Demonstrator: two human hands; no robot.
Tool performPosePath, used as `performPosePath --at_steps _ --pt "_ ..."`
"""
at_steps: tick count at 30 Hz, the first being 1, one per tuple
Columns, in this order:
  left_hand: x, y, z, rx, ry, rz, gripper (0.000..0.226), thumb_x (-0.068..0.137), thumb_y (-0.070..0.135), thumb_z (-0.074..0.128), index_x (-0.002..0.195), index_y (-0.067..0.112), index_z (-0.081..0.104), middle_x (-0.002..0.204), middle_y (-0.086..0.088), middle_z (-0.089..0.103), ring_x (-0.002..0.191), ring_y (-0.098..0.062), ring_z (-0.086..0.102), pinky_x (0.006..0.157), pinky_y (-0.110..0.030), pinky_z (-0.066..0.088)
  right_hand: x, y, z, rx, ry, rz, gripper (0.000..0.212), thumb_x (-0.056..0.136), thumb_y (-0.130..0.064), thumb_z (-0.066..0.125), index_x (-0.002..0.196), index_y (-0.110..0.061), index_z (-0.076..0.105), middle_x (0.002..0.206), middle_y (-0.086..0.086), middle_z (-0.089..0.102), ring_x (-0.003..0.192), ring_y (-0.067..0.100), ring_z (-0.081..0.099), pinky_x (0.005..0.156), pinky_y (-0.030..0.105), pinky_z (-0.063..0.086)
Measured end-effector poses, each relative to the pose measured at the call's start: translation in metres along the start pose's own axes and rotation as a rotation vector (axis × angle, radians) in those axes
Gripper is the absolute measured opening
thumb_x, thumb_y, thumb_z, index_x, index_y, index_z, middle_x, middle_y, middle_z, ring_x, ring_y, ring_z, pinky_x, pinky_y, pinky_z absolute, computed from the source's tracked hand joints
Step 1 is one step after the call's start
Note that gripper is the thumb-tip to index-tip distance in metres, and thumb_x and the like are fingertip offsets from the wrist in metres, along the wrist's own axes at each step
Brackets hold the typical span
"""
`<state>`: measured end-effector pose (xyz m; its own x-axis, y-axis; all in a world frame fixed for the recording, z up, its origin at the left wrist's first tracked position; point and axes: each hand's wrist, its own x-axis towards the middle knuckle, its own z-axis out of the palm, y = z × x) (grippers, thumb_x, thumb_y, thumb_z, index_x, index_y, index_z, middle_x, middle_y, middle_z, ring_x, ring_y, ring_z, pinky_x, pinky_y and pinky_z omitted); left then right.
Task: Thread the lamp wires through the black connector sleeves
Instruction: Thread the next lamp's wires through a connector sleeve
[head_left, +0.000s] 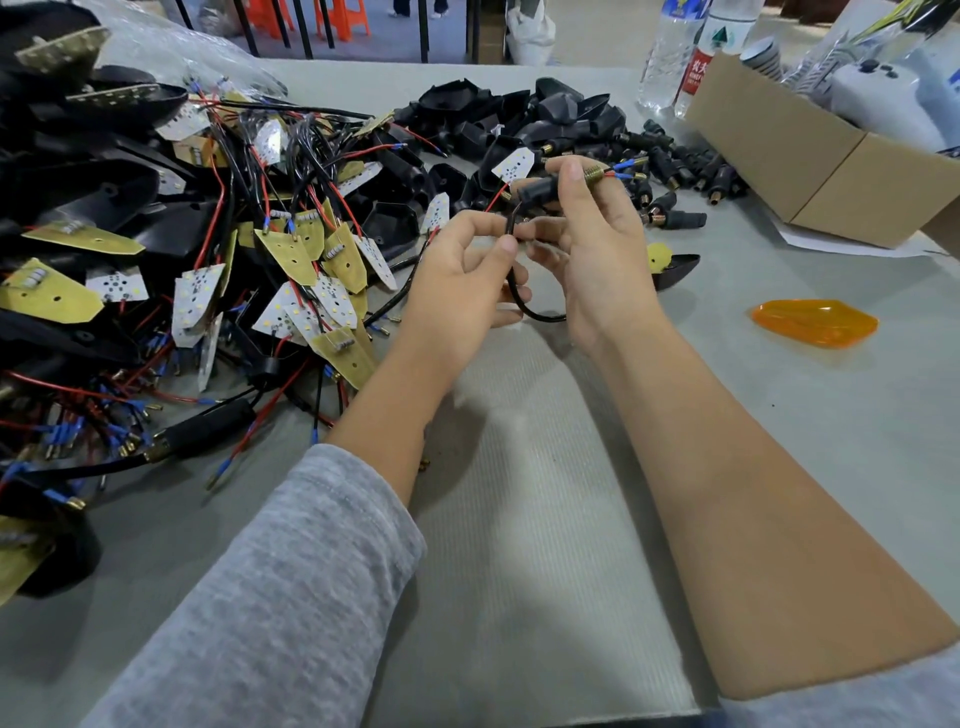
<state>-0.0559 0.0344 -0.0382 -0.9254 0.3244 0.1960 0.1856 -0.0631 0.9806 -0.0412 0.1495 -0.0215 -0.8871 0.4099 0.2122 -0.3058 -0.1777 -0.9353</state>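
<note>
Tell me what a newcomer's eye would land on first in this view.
First the two hands at centre: the right hand holds a black connector sleeve with wire ends poking out past its brass tip, while the left hand pinches the black cable below. Next, the big tangle of lamp boards and wires at left, and the orange lens lying alone at right.

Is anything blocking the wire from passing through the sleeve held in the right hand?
Nothing visible blocks it. The wire ends already stick out past the brass tip of the black sleeve that the right hand grips; the left hand pinches the black cable below.
</note>
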Motion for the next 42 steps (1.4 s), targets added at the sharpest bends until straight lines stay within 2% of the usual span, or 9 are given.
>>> performPosePath --at_steps 4,5,9,14,22,28,35,39,42 --pt "0.0002 -0.0007 -0.0014 0.032 0.040 0.041 0.019 0.102 0.017 0.047 0.096 0.030 0.059 0.061 0.012 0.054 0.062 -0.001 0.055 0.072 -0.046 0.058 0.0005 -0.0007 -0.0016 -0.005 -0.006 -0.002 0.014 0.103 -0.027 0.048 0.103 -0.016 0.056 0.088 -0.002 0.070 0.066 0.014 0.058 0.071 0.030 0.049" --pt "0.0006 -0.0014 -0.0019 0.037 0.054 0.049 0.020 0.102 0.017 0.048 0.095 0.031 0.060 0.062 0.011 0.052 0.061 -0.001 0.052 0.071 -0.046 0.058 0.0009 -0.0013 -0.0022 -0.007 -0.006 -0.002 0.014 0.103 -0.027 0.047 0.103 -0.015 0.056 0.087 -0.001 0.069 0.064 0.014 0.057 0.071 0.030 0.049" --pt "0.0035 -0.0045 -0.0033 0.051 0.103 0.075 0.018 0.099 0.014 0.053 0.096 0.028 0.065 0.061 0.015 0.052 0.061 -0.001 0.050 0.062 -0.027 0.053 0.0017 -0.0026 -0.0039 -0.014 0.000 0.012 0.013 0.103 -0.025 0.047 0.099 -0.015 0.055 0.087 0.005 0.066 0.057 0.014 0.052 0.073 0.033 0.051" --pt "0.0035 -0.0056 -0.0031 0.086 0.099 0.114 0.020 0.097 0.011 0.056 0.094 0.026 0.068 0.064 0.017 0.057 0.059 0.000 0.051 0.058 -0.021 0.049 0.0009 -0.0014 -0.0023 -0.101 -0.017 0.026 0.014 0.101 -0.026 0.051 0.090 -0.017 0.056 0.075 0.000 0.061 0.053 0.014 0.050 0.059 0.024 0.047" --pt "0.0018 -0.0023 -0.0037 0.130 0.101 0.129 0.013 0.096 0.011 0.059 0.098 0.018 0.070 0.069 0.006 0.059 0.056 -0.004 0.050 0.058 -0.018 0.047 0.0014 -0.0005 -0.0035 -0.128 -0.013 0.062 0.018 0.100 -0.030 0.054 0.089 -0.016 0.055 0.085 0.006 0.061 0.060 0.016 0.052 0.066 0.027 0.049" --pt "-0.0009 0.0005 -0.0043 0.138 0.091 0.163 0.017 0.095 0.011 0.061 0.094 0.025 0.071 0.067 0.004 0.059 0.057 -0.014 0.047 0.060 -0.024 0.044 0.0023 0.0005 -0.0034 -0.142 0.030 0.098 0.023 0.098 -0.032 0.056 0.095 -0.010 0.053 0.088 0.013 0.056 0.062 0.017 0.052 0.070 0.029 0.052" --pt "-0.0017 0.0011 -0.0036 0.178 0.088 0.128 0.022 0.095 0.013 0.061 0.078 0.027 0.069 0.065 0.005 0.059 0.053 -0.011 0.046 0.055 -0.020 0.042 0.0003 -0.0007 -0.0025 -0.101 -0.053 0.088 0.017 0.100 -0.023 0.053 0.093 -0.014 0.064 0.075 0.002 0.061 0.058 0.014 0.051 0.065 0.025 0.050" --pt "-0.0013 0.0012 -0.0041 0.144 0.125 0.110 0.017 0.094 0.014 0.062 0.080 0.021 0.068 0.068 0.004 0.062 0.053 -0.004 0.051 0.055 -0.017 0.045 0.0003 -0.0011 -0.0022 -0.120 -0.065 0.115 0.016 0.099 -0.024 0.055 0.095 -0.014 0.066 0.077 0.000 0.062 0.059 0.014 0.052 0.069 0.027 0.050" --pt "0.0005 -0.0001 -0.0035 0.120 0.147 0.055 0.011 0.095 0.017 0.061 0.084 0.018 0.066 0.070 0.003 0.064 0.059 -0.007 0.054 0.061 -0.024 0.048 0.0004 -0.0007 -0.0023 -0.102 -0.033 0.123 0.018 0.098 -0.023 0.057 0.104 -0.008 0.066 0.085 0.005 0.059 0.060 0.013 0.051 0.069 0.027 0.048"
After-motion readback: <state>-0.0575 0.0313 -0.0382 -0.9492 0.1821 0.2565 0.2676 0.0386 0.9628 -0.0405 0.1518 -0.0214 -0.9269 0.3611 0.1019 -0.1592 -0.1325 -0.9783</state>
